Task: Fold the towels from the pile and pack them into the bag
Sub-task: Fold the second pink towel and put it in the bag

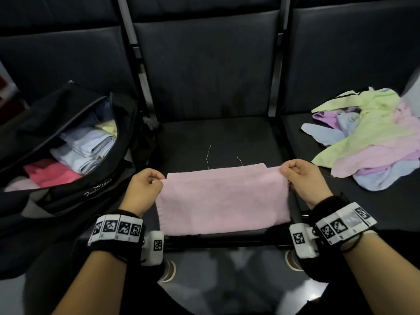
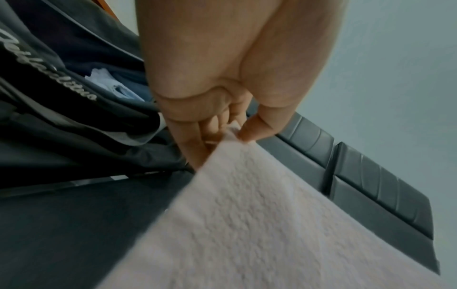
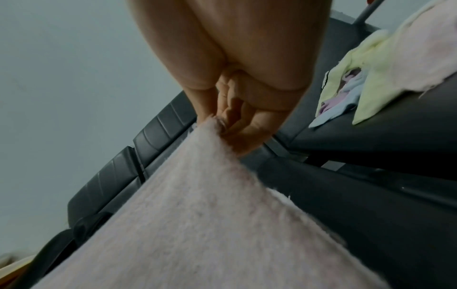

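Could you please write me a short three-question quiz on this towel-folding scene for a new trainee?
1. True or false: both hands pinch the pink towel.
2. Which side of the person is the bag on: A left, B right?
3. Fill in: the unfolded pile lies on the seat to the person's ____.

Key: 1 true: the left hand and right hand each pinch an upper corner. 2 A. 3 right.

Bare forearms — black wristbands [image 1: 118,230] with white square-coded tags, white camera blocks [image 1: 154,247] beneath each wrist.
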{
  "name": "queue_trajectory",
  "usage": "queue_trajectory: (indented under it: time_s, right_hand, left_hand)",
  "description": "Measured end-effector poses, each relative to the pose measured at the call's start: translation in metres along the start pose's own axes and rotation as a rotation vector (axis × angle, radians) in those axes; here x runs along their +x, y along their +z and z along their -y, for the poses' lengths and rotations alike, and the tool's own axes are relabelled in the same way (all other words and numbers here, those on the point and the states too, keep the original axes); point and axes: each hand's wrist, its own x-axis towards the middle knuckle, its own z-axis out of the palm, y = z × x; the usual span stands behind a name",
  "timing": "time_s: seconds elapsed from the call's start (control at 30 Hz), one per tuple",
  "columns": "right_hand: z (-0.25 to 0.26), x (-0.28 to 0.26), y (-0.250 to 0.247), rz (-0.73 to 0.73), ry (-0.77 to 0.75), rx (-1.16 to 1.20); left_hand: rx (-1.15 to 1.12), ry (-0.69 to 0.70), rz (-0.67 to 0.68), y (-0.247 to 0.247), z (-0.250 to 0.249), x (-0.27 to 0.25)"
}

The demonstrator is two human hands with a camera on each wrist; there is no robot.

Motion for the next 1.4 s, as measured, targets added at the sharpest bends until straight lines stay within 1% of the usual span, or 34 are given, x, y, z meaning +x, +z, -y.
queue_trajectory:
  time_s: [0.1, 0.23, 0.5, 0.6, 0.7, 0.8, 0.93, 1.03, 1.1, 1.2, 1.3, 1.4]
  right_hand:
    - [-0.002, 0.018, 0.009, -0.023, 0.03, -0.055]
    - [-0.003, 0.041, 0.022, -0.058, 0.046, -0.123]
    - [-0.019, 0.076, 0.038, -0.069, 0.122, -0.253]
    - [-0.027, 0.082, 0.04, -0.044, 0.179, -0.313]
    - [-0.036, 0.078, 0.032, 0.029, 0.239, -0.441]
    - [-0.046, 0.06, 0.023, 0.079, 0.271, -0.502]
    - [-0.048, 0.031, 0.03, 0.113, 0.239, -0.553]
    - [-0.041, 0.024, 0.037, 0.099, 0.272, -0.471]
    - [-0.032, 0.017, 0.04, 0.128, 0.295, -0.404]
    - [-0.025, 0.014, 0.03, 0.125, 0.315, -0.323]
    - [-0.014, 0.005, 0.013, 0.049, 0.283, -0.268]
    - [-0.005, -0.001, 0.003, 0.054, 0.291, -0.259]
  left_hand:
    - [0.001, -0.017, -0.051, 0.013, 0.007, 0.017]
    - [0.04, -0.04, -0.07, 0.023, 0.019, 0.04]
    - [0.112, -0.107, -0.037, 0.041, 0.037, 0.074]
    - [0.113, -0.148, -0.01, 0.051, 0.044, 0.079]
    - [0.121, -0.208, 0.022, 0.054, 0.05, 0.071]
    - [0.179, -0.212, 0.06, 0.051, 0.053, 0.055]
    - [0.298, -0.194, 0.151, 0.05, 0.052, 0.031]
    - [0.32, -0.209, 0.162, 0.053, 0.047, 0.019]
    - [0.308, -0.232, 0.151, 0.051, 0.046, 0.007]
    - [0.313, -0.235, 0.153, 0.057, 0.048, -0.001]
    - [0.316, -0.201, 0.196, 0.061, 0.046, -0.011]
    - [0.31, -0.176, 0.249, 0.064, 0.038, -0.017]
